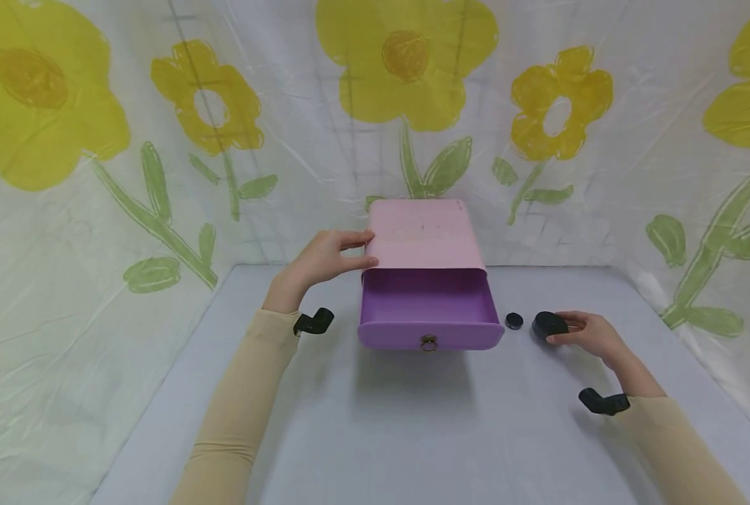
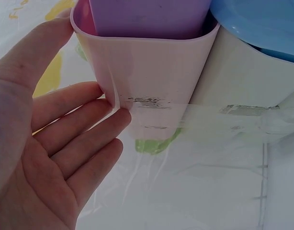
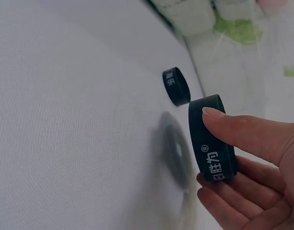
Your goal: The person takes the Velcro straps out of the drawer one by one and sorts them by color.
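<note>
My left hand [image 1: 321,263] touches the left side of a pink drawer box [image 1: 422,235], with its thumb near the front edge and its fingers extended. A purple drawer [image 1: 457,337] with a small ring pull sticks out of the box's front; no contents show in it. To the right, my right hand [image 1: 592,337] pinches a thick black round disc [image 1: 548,325] between thumb and fingers. White lettering marks this disc's side in the right wrist view, where a shadow lies on the table beside it. A smaller black disc [image 1: 514,321] sits between the drawer and the held one.
Beside the pink box in the left wrist view is a white box section [image 2: 247,76] with a blue front [image 2: 262,24]. The pale table [image 1: 413,442] ends at a plastic sheet [image 1: 312,154] painted with yellow flowers, which hangs behind and along both sides.
</note>
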{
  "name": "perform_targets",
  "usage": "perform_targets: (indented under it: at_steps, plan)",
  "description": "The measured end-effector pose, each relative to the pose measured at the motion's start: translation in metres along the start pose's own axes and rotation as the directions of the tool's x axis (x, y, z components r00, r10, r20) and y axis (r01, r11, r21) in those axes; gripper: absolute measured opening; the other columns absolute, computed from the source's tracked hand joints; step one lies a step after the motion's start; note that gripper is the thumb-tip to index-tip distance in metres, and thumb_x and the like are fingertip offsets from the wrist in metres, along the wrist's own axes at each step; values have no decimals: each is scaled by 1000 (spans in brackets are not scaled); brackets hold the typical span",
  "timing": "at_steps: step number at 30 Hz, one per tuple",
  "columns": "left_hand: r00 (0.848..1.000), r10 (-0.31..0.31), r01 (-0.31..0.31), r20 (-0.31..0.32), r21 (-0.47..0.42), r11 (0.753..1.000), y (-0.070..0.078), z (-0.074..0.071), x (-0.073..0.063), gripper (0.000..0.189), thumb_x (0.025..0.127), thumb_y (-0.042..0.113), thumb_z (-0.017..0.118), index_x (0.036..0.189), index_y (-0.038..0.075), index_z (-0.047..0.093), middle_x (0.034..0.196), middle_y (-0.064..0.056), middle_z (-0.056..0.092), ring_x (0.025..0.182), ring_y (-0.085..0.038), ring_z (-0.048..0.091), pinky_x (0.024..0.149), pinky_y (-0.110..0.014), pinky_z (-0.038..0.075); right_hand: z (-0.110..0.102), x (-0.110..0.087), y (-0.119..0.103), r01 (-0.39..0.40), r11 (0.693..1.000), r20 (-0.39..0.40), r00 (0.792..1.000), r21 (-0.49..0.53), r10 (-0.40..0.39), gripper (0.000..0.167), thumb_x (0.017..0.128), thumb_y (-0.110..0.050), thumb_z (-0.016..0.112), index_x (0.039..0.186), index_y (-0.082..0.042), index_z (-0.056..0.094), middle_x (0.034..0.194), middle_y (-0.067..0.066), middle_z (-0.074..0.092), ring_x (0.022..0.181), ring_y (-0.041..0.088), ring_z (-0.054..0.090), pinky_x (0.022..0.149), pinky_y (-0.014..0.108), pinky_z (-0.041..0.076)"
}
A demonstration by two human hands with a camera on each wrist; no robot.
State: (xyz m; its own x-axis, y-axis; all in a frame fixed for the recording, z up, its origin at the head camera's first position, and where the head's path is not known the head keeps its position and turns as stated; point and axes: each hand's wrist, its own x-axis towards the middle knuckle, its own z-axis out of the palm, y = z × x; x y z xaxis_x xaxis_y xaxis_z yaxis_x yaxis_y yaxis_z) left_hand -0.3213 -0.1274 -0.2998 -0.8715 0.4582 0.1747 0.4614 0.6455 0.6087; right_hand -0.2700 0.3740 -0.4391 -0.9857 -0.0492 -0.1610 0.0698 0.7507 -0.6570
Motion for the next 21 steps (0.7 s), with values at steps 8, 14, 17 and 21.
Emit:
perform_targets:
  at_steps: [8,14,17,21]
  plan:
    - [1000,2,-2,-1,-5,1000,0,0,0,73,77,60,69,138,24,51,139,8,52,128,-11,50,106,-34,41,5,7,3,10,1000,-52,999,-3,-11,87,77,-41,77,138,8,41,137,35,41,125,50,41,97,59,39]
    - [1000,9,-9,-8,-1,1000,1,1,-1,74,77,60,69,138,23,51,138,7,53,128,-11,50,107,-34,41,8,14,4,13,1000,-63,998,10,-12,87,76,-40,78,140,7,40,137,34,42,127,49,39,99,59,37]
    - [1000,11,-10,-8,8,1000,1,0,-1,73,77,60,68,139,23,50,138,6,53,128,-12,50,107,-35,40,9,16,4,11,1000,-71,997,14,-10,87,76,-39,78,140,6,39,137,33,41,127,49,39,100,60,36]
    - [1000,1,-1,-2,7,1000,1,0,-1,73,77,60,68,139,25,50,139,7,53,128,-11,49,107,-34,41,10,18,4,20,999,-73,997,29,-18,86,76,-37,78,140,7,40,136,33,43,127,49,40,101,59,36]
